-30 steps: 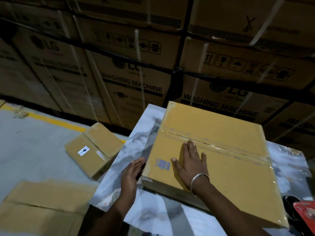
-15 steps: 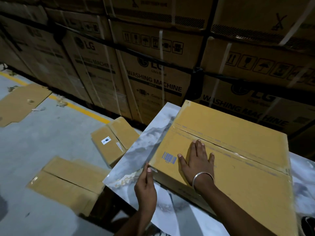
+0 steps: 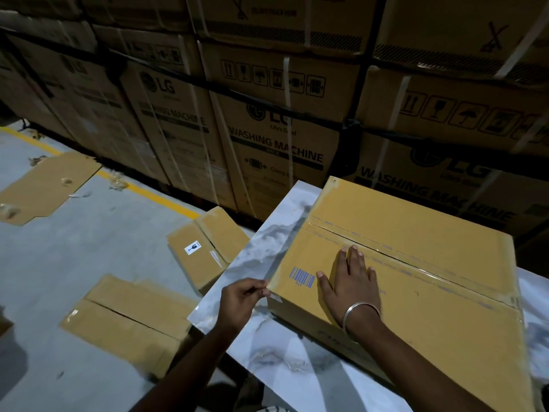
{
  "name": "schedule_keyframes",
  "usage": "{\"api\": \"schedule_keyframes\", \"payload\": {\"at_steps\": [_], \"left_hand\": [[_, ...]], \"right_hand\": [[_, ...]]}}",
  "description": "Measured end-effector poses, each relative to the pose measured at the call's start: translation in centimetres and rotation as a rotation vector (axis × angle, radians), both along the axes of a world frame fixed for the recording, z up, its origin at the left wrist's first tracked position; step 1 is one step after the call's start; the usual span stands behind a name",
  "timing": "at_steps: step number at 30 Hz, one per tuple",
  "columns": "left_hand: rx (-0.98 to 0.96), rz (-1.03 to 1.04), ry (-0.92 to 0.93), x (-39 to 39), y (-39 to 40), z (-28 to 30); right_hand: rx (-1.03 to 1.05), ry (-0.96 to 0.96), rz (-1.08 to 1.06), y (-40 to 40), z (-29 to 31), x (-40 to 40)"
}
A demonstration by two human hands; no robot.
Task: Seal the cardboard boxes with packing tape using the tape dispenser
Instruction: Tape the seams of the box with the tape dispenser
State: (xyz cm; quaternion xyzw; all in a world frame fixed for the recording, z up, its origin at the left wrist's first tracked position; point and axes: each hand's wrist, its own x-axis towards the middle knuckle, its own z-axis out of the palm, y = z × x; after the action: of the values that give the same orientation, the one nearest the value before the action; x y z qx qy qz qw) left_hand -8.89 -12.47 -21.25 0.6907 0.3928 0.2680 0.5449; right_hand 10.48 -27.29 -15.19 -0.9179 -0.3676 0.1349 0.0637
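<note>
1. Since the earlier frame, the left hand (image 3: 242, 295) has been brought from beside the cardboard box (image 3: 401, 272) to its near-left corner, where a loose tape end (image 3: 271, 292) is now pinched between thumb and fingertips; the right hand (image 3: 352, 285) has stayed flat on the lid.
2. The box is carried at the left end of the table (image 3: 276, 254), with its left side close to the table's left edge. Its centre seam (image 3: 416, 263) is already covered by glossy tape.
3. The right hand is kept open, fingers straight and pressed down, nothing being gripped.
4. If the tape end is tugged sideways, the box could be dragged toward the left edge; only the flat palm resists that.
5. If the end is pressed down crookedly, a wrinkle or lifted corner is likely to be left, and the seal weakened.
6. No tape dispenser is seen, so a fresh strip cannot be laid at once.
7. Flattened cartons (image 3: 130, 319) lie on the floor beside the table, so footing could be lost there.
</note>
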Motion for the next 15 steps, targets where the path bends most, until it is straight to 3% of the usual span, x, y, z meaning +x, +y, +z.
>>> {"api": "schedule_keyframes", "payload": {"at_steps": [6, 10, 15], "left_hand": [[0.046, -0.135, -0.016, 0.0, 1.1, 0.4], [0.1, -0.346, -0.05, 0.3, 3.8, 1.0], [0.03, -0.313, -0.11, 5.3, 6.0, 2.0]], "right_hand": [[0.063, -0.008, -0.038, 1.7, 0.6, 0.3], [0.109, -0.013, 0.064, 4.8, 0.7, 0.4], [0.043, -0.037, 0.069, 8.5, 0.5, 1.9]]}}
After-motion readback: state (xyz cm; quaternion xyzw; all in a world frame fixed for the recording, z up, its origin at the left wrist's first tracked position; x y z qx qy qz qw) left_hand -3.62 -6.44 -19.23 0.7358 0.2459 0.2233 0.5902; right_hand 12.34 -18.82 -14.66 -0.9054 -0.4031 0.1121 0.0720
